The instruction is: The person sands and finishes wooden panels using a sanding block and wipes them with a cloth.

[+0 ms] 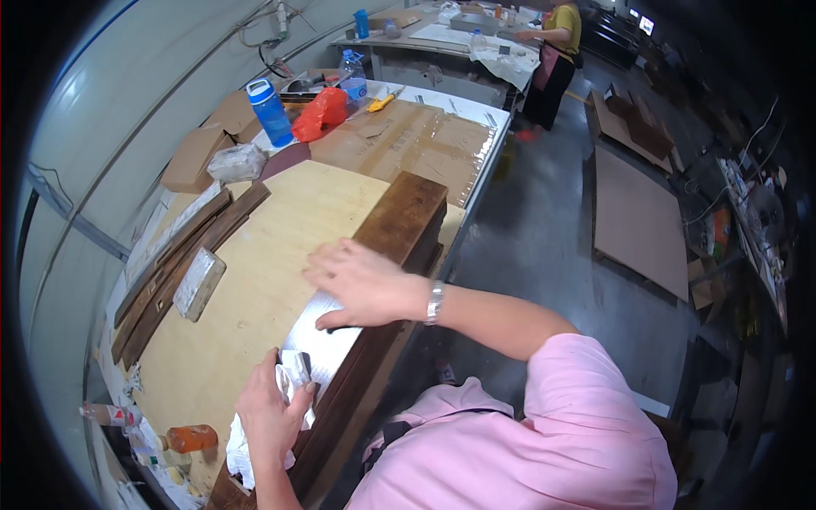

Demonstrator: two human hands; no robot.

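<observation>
A stack of dark brown wooden boards [401, 208] lies along the table's near right edge. My left hand [270, 416] is closed round a crumpled white cloth or paper [291, 374], on the near part of the top board. A small greyish edge shows beside its fingers. My right hand [361, 285] is spread, palm down, over the middle of the board, slightly blurred. Between the hands the surface is bright white; whether that is glare or a sheet I cannot tell. Something small and dark shows under the right thumb.
Curved dark wood strips [183, 268] and a whitish wrapped block [200, 285] lie to the left. An orange bottle [191, 438] lies near the front left. A blue bottle [269, 113] and red bag [321, 115] stand farther back. Another person [557, 51] stands at a far table.
</observation>
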